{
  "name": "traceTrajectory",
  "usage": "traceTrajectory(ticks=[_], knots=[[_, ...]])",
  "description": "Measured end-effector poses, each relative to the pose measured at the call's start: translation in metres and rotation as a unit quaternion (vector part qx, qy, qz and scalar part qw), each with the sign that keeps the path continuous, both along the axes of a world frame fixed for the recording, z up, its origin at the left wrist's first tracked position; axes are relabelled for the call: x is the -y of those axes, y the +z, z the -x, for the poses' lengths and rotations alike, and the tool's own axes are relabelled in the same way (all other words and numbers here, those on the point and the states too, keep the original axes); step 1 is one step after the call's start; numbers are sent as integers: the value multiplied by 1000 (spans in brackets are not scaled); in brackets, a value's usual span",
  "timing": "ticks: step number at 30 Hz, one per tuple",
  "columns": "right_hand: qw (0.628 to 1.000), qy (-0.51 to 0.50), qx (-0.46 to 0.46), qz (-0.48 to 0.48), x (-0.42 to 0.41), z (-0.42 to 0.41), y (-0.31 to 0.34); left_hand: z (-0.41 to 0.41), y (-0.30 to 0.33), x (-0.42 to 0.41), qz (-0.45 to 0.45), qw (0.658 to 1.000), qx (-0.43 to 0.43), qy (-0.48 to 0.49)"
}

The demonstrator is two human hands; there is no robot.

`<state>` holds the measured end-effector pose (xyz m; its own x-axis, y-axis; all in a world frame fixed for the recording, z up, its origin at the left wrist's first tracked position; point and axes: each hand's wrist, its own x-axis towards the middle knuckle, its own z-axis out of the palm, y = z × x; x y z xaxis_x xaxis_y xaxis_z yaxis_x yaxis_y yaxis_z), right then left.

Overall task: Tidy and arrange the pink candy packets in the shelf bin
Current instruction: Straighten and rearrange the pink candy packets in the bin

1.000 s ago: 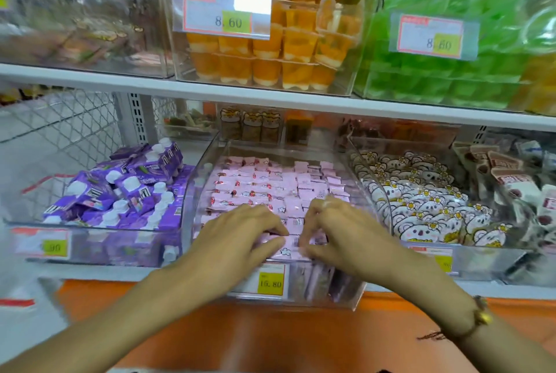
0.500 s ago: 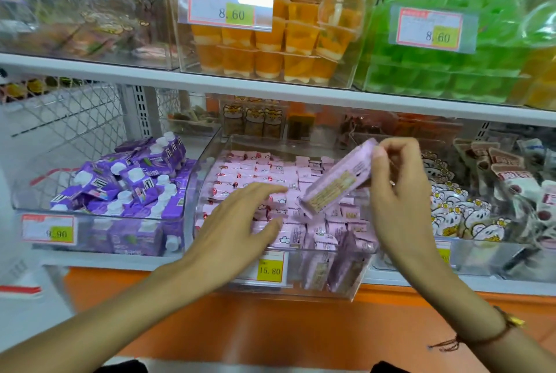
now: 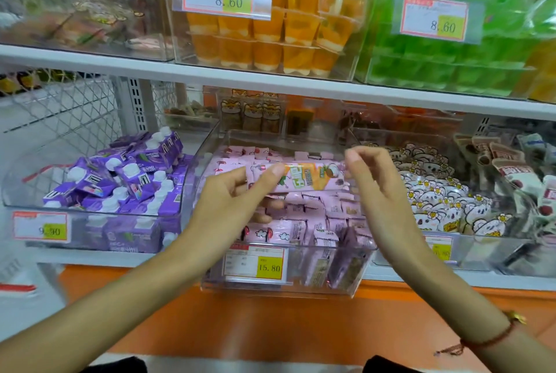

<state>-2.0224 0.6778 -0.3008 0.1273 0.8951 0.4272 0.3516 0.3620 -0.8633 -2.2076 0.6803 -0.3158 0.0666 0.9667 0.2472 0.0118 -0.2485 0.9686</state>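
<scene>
A clear shelf bin (image 3: 288, 287) at centre holds several pink candy packets (image 3: 310, 207), some lying flat, some standing on end at the front right. One long pink candy packet (image 3: 304, 180) is held level above the bin. My left hand (image 3: 228, 201) grips its left end, thumb on the front face. My right hand (image 3: 376, 189) has curled fingers, and its fingertips pinch the packet's right end.
A bin of purple cartons (image 3: 120, 180) stands to the left. To the right is a bin of white bear-print packets (image 3: 436, 207). The upper shelf (image 3: 270, 83) carries orange jelly cups (image 3: 270, 32) and green packs (image 3: 451, 50). A yellow price tag (image 3: 255, 264) is on the pink bin's front.
My right hand lifted a packet out of the bin and turned it level. My left hand rose from the bin and took hold of its left end.
</scene>
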Motion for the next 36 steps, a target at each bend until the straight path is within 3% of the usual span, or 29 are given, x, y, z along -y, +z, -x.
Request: traceTrajectory(ticks=[5,8,14,18,20,22,24,28,32,36], knots=[[972,103,196,-75,9,9,-6,0,0,3,0,1000,-30,3],[961,108,236,-97,9,13,-4,-1,-2,4,-36,998,-43,6],[982,172,77,12,8,6,-1,-3,-2,6,-62,998,-20,-2],[970,189,151,9,5,8,-8,-4,-6,8,-127,990,-58,16],[978,189,81,22,2,7,-12,-4,-8,5,-142,988,-62,7],[984,173,-3,47,-2,3,-14,0,-11,-1,-162,981,-110,15],[987,155,-11,46,-4,-3,-15,8,-16,-5,-174,959,-223,26],[984,151,94,25,-4,-6,-23,22,-23,-8,-187,876,-444,-14],[973,157,170,-12,-6,-10,-28,25,-22,-8,-205,850,-484,-16],[927,147,335,-82,-8,-9,-33,27,-21,-9,-201,838,-507,-16]])
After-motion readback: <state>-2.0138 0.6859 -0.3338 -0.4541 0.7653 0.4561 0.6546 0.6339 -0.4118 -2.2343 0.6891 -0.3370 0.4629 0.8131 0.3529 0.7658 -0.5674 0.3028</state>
